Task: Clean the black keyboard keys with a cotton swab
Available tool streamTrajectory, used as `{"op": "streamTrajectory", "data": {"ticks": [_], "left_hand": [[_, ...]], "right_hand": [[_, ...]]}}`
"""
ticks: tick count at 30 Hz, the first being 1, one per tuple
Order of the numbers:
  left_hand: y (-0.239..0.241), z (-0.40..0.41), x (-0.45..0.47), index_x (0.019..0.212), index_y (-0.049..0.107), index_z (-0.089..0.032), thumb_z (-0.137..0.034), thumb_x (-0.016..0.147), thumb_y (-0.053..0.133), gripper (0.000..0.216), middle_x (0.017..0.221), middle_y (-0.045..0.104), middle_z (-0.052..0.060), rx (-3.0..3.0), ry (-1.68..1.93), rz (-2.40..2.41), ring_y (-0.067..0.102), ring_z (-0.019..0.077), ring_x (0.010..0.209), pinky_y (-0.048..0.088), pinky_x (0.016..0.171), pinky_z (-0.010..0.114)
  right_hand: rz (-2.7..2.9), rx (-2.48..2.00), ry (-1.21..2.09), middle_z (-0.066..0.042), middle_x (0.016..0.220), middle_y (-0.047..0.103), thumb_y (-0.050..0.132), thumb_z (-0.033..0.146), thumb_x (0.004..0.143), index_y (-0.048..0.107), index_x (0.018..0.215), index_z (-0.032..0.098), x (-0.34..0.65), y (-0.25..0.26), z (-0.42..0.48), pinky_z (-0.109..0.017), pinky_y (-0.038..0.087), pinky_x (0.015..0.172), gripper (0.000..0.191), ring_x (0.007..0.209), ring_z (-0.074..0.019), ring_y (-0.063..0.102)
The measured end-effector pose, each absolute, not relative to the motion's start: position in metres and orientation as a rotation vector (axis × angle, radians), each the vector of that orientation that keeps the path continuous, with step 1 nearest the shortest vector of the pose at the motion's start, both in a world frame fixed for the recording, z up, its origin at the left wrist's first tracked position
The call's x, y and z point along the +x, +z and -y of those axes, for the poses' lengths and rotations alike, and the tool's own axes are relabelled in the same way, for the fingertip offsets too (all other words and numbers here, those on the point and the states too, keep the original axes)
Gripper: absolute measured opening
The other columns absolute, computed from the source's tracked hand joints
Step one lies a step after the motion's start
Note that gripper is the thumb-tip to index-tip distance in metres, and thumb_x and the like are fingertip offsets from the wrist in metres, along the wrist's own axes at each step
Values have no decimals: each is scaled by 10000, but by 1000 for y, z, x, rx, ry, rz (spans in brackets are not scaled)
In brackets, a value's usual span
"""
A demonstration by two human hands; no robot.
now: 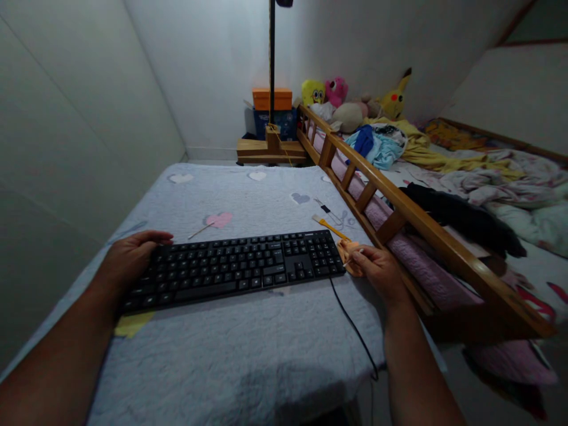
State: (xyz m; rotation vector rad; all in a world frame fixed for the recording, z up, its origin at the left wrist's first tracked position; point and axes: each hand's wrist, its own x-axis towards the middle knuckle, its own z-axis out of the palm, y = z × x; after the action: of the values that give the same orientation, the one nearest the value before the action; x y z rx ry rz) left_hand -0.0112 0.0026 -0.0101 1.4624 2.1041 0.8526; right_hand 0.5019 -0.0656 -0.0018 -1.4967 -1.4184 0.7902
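Note:
A black keyboard (pixel 239 266) lies slightly slanted on the cloth-covered surface. My left hand (pixel 133 257) grips its left end, with the fingers past the far edge. At the keyboard's right end, my right hand (pixel 377 266) pinches a cotton swab (pixel 354 257), whose tip points left toward the number keys. Beside those keys and partly behind my right fingers is an orange cloth (pixel 344 247). Just beyond it lies a small brush (pixel 328 225) with a yellow handle. Another cotton swab (pixel 200 230) rests behind the keyboard. A wire tool with a black middle (pixel 325 209) lies farther back.
A cable (pixel 350 316) runs from the keyboard toward the near edge. The light blue, heart-patterned bedcover (pixel 248 195) spreads underneath. Along the right stands a wooden bed rail (pixel 390 195), with clothes and plush toys behind it. An orange box (pixel 272 99) and a pole stand at the back.

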Motion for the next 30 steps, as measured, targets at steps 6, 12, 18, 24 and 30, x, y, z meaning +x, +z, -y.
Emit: {"op": "streamTrajectory", "data": {"ticks": [6,12,18,24,30], "left_hand": [[-12,-3,-11,924,754,-206,-335,628,537,389,1007,796,69,1448,877,-2074,706,326,1033,514,1018,471],[-11,-3,-10,891,746,-206,-339,625,526,370,1003,797,75,1457,899,-2065,710,322,1032,517,1016,466],[-6,-1,-6,874,739,-204,-336,613,522,365,990,796,79,1447,897,-2065,706,325,1042,508,1027,470],[-1,1,-1,853,739,-215,-326,589,524,358,974,796,67,1374,913,-2089,708,328,1033,527,1005,465],[-4,0,-2,870,738,-215,-326,605,533,353,956,797,60,1368,919,-2076,713,314,1010,525,1007,455]], "right_hand": [[1410,-1482,846,-43,659,668,697,471,807,736,688,193,505,-3,67,-300,467,568,304,607,-176,584],[1395,-1443,794,-69,800,752,710,524,828,781,753,202,502,-6,63,-323,549,663,338,748,-219,687],[1336,-1430,773,-93,963,797,755,525,796,815,829,200,498,-11,58,-371,574,810,332,909,-258,727],[1344,-1462,739,-98,889,794,768,551,769,812,791,195,500,-9,59,-373,579,741,359,829,-260,720],[1356,-1487,761,-78,787,756,752,566,775,801,759,180,502,-7,60,-299,519,598,389,726,-222,677]]}}
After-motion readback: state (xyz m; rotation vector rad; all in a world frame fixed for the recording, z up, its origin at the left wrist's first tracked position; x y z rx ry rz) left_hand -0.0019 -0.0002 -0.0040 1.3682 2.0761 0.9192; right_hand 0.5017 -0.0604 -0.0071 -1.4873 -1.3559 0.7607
